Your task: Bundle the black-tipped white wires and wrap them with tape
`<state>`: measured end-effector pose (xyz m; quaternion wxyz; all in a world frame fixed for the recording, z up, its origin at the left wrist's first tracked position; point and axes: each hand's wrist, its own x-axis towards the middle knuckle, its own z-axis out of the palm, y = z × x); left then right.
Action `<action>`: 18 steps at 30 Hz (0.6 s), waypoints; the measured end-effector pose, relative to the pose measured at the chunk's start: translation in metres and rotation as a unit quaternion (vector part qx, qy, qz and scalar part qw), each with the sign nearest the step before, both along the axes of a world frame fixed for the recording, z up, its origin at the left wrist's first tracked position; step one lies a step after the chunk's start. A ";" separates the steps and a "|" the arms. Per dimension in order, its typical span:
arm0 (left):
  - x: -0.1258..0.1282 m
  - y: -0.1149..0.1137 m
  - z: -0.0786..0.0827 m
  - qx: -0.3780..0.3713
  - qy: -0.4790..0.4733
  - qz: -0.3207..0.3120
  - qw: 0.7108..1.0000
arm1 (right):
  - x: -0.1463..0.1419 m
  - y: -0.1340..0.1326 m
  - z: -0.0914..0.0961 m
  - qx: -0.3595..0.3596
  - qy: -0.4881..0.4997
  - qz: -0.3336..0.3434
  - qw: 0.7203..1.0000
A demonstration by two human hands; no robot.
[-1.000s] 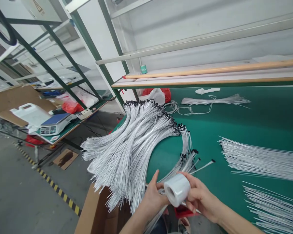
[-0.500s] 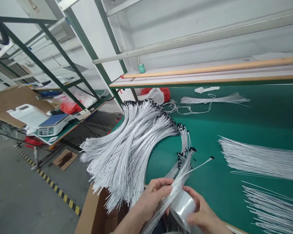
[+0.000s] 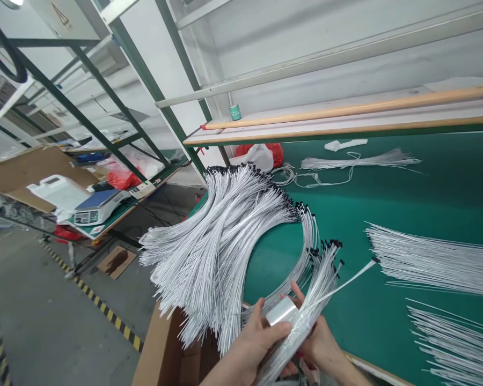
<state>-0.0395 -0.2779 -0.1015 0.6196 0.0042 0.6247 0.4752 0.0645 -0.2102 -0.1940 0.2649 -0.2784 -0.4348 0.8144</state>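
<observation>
My left hand (image 3: pixel 254 339) is closed round a thin bundle of white wires with black tips (image 3: pixel 313 300), held at the table's near edge. Behind that bundle my right hand (image 3: pixel 321 339) grips a roll of clear film (image 3: pixel 280 312), with the roll pressed against the wires. The bundle's black tips point up and right over the green table (image 3: pixel 406 203). A large fan of the same white wires (image 3: pixel 221 236) lies just left of my hands and droops off the table's edge.
More white wire bunches lie at the right (image 3: pixel 434 262), lower right (image 3: pixel 454 338) and back (image 3: pixel 362 161). A cardboard box (image 3: pixel 165 348) stands below the table edge. A shelf (image 3: pixel 346 123) with a small green roll (image 3: pixel 235 112) runs behind. A scale (image 3: pixel 94 206) sits on the left bench.
The roll of film went from in front of the bundle, down under it, and now sits behind it. The bundle has tilted further to the right in my left hand.
</observation>
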 end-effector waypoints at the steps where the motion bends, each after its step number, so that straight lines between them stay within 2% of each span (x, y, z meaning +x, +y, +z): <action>1: 0.001 0.001 -0.001 0.004 -0.021 -0.011 1.000 | -0.002 0.000 0.000 0.014 -0.005 -0.011 1.000; 3: 0.004 0.004 -0.001 0.027 -0.050 -0.039 0.998 | -0.005 0.000 0.000 0.034 -0.023 -0.035 0.999; 5: 0.006 0.007 -0.001 0.044 -0.047 -0.040 0.997 | -0.006 0.002 0.002 0.027 -0.027 -0.049 0.998; 9: 0.003 0.009 0.001 0.068 0.072 -0.035 0.994 | 0.011 0.010 0.008 -0.086 0.020 -0.066 0.994; 11: -0.001 0.008 0.000 0.088 0.150 -0.045 0.984 | 0.029 0.016 0.014 -0.110 0.001 -0.058 0.992; 13: -0.005 0.007 -0.003 0.108 0.218 -0.043 0.969 | 0.047 0.024 0.024 -0.057 -0.071 -0.007 0.996; 15: -0.007 0.008 -0.007 0.127 0.272 -0.026 0.954 | 0.057 0.035 0.038 0.042 -0.156 0.036 0.986; 16: -0.007 0.008 -0.010 0.131 0.281 -0.016 0.951 | 0.056 0.040 0.046 0.100 -0.197 0.039 0.974; 18: -0.003 0.010 -0.016 0.124 0.238 -0.009 0.963 | 0.045 0.051 0.061 0.234 -0.258 0.029 0.937</action>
